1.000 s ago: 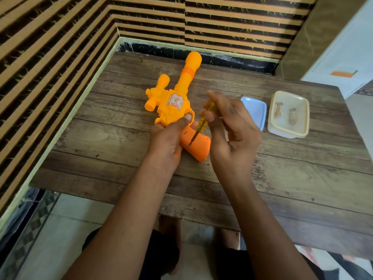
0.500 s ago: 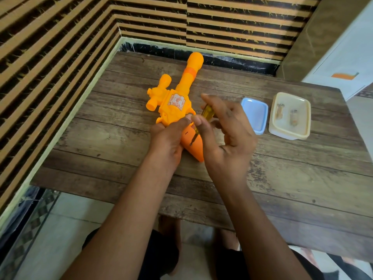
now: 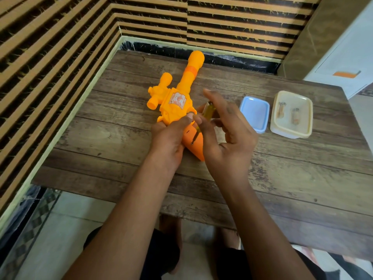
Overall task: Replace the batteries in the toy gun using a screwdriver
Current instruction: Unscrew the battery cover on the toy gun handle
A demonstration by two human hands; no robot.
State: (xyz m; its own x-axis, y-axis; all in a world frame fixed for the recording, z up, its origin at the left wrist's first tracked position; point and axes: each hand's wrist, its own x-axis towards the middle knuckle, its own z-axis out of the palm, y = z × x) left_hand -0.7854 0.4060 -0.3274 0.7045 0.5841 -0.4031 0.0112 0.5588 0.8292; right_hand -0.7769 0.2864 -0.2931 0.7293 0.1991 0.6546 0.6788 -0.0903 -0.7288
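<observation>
An orange toy gun (image 3: 177, 98) lies on the wooden table (image 3: 282, 178), its barrel pointing away from me and its darker orange grip toward me. My left hand (image 3: 169, 136) grips the gun's body just above the grip, thumb on top. My right hand (image 3: 224, 136) pinches a yellow-handled screwdriver (image 3: 207, 113) between thumb and fingers. The screwdriver's tip rests on the grip at a small hole (image 3: 191, 143). Two batteries (image 3: 295, 116) lie in a cream container (image 3: 290, 130) at the right.
A light blue lid (image 3: 254, 113) lies beside the cream container. Striped walls close in the table's left and far sides. The table's near edge runs just in front of my legs. A white cabinet (image 3: 343, 57) stands at the back right.
My right hand has turned on the screwdriver, its fingers opening wider around the handle. The tip stays on the gun's grip. My left hand keeps its hold.
</observation>
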